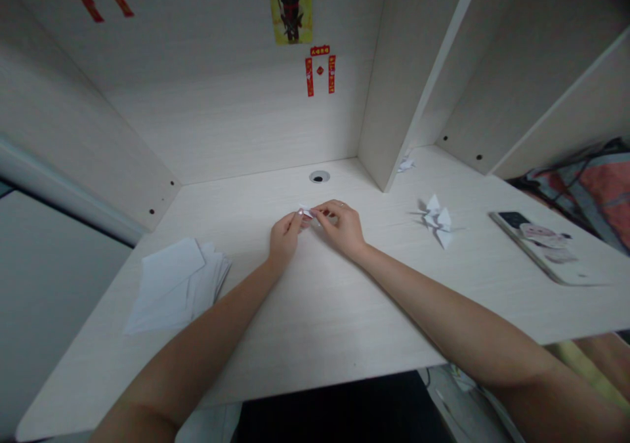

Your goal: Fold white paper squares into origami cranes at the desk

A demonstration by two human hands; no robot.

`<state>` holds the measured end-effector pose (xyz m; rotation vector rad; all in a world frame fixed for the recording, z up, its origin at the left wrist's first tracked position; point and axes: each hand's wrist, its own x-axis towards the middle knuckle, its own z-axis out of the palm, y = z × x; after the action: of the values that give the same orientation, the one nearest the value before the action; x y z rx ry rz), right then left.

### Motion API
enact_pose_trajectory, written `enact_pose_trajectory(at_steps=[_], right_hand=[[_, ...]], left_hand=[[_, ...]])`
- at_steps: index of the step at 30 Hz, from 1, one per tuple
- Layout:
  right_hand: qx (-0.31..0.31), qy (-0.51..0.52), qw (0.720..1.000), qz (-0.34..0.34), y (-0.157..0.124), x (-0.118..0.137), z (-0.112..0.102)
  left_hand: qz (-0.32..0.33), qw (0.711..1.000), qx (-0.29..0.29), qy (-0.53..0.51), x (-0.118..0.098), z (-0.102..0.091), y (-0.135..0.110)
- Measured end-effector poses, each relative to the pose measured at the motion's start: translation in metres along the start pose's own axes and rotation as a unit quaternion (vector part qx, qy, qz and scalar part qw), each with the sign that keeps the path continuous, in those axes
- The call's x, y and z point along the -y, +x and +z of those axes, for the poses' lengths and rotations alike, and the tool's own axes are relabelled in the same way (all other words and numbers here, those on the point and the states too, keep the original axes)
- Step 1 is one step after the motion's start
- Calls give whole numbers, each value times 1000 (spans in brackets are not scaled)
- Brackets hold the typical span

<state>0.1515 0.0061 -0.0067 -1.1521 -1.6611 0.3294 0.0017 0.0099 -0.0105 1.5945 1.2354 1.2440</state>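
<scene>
head view, looking down on a pale wood-grain desk [315,325] set into a boxed alcove. two bare forearms reach forward and meet near its middle. the left hand [284,236] and the right hand [344,228] are both closed on a small white folded paper piece [306,212], pinching it from either side between thumb and forefinger with the other fingers curled in. the piece is between the fingertips, a little in front of the round grey cable hole [319,176]; whether it touches the desk or is held just off it is too small to tell.

to the left, well apart from the hands, lies a loose stack of white paper sheets [177,285]. to the right stand folded white paper figures [438,220], and beyond them a flat phone in a pale printed case [541,246].

the step in hand looks like a fine crease on paper folded down very small. i judge it goes best with the edges lined up first, before any pressure. then one hand pins the piece flat against the desk while a fingernail of the other runs along the fold from the middle outward. the layers are thick at this size, so a rushed pinch in the air would likely skew the crease or tear a corner.
</scene>
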Motion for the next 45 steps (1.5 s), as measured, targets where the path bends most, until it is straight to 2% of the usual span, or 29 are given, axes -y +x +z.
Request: enact_pose_trajectory(at_steps=[10,21,29,36,41,45], right_hand=[[-1,-27,1000,16,-1,4,-1],[7,-59,998,21,-1,1,-1],[14,-75,997,23,-3,-1,0],[18,-28,999,-8,-3,-2,-1],[-37,22,997,66,1,-8,3],[-32,96,986,132,4,-14,7]], left_hand=[[-8,1000,15,8,3,-1,2],[31,998,10,62,1,0,-3],[5,999,23,27,2,0,0],[6,1000,22,-3,2,2,0],[-8,1000,7,-27,2,2,3],[-13,999,16,-47,2,2,4]])
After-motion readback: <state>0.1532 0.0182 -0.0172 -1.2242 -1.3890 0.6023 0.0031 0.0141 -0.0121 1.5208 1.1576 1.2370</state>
